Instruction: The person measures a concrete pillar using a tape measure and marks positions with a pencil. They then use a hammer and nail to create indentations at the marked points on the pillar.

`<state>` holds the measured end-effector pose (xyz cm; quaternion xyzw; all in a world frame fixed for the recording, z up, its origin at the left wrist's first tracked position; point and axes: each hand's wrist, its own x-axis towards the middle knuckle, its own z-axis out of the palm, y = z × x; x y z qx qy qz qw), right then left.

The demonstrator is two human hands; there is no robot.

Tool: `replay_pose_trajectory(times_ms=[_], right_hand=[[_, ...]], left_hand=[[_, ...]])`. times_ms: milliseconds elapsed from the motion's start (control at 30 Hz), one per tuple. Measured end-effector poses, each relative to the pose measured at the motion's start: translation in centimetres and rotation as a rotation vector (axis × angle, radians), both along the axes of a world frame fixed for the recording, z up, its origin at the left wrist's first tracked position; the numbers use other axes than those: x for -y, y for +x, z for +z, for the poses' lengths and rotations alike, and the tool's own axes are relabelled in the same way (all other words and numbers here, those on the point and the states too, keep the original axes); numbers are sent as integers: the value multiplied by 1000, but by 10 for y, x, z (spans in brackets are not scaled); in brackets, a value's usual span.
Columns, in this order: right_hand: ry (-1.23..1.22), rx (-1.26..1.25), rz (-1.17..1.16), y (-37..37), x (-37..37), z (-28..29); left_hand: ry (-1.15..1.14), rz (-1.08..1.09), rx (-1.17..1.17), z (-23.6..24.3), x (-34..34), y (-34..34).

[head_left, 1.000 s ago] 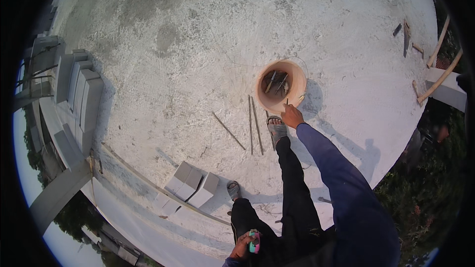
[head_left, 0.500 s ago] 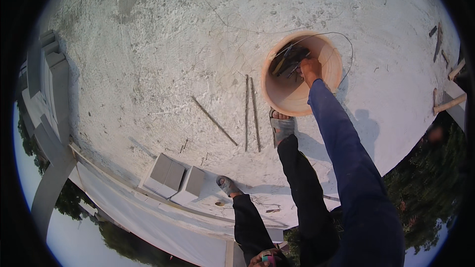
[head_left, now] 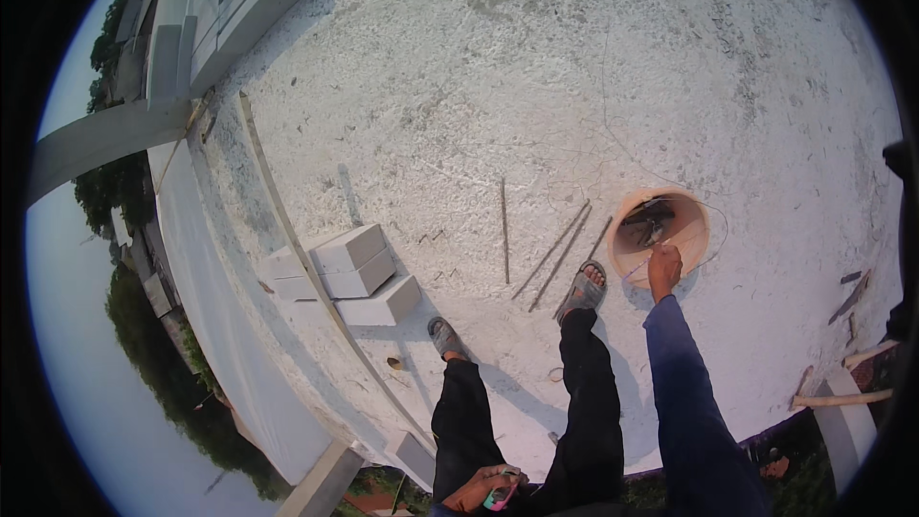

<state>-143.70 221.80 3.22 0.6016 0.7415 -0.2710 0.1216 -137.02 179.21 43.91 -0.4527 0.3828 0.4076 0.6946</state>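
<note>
My right hand (head_left: 665, 270) is closed at the near rim of a peach bucket (head_left: 695, 236), its fingers round a thin item I cannot make out. Inside the bucket lies a jumble of dark tools (head_left: 649, 218); a thin wire loops out beside it. Low in the view, my left hand (head_left: 479, 488) grips a small turquoise and pink tape measure (head_left: 498, 496). Several thin metal rods (head_left: 550, 249) lie on the rough pale floor just left of the bucket, near my sandalled right foot (head_left: 584, 292).
Grey blocks (head_left: 349, 278) stand beside my left foot, a long strip (head_left: 282, 201) running past them. More blocks (head_left: 254, 5) are stacked along the left edge by a grey beam (head_left: 105, 148), with trees beyond. Wood pieces (head_left: 852, 400) lie at the lower right edge.
My right hand went down among the tools in the bucket and has drawn back to its near rim. The view has shifted, so the bucket now appears smaller and farther right.
</note>
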Motion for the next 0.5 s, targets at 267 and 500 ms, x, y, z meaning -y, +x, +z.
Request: replay_pose_trajectory(times_ms=[267, 500], right_hand=[[-202, -235, 651, 23, 41, 189], [-577, -220, 609, -53, 115, 310]], left_hand=[[22, 270, -498, 68, 86, 12], [-55, 539, -848, 91, 210, 19]])
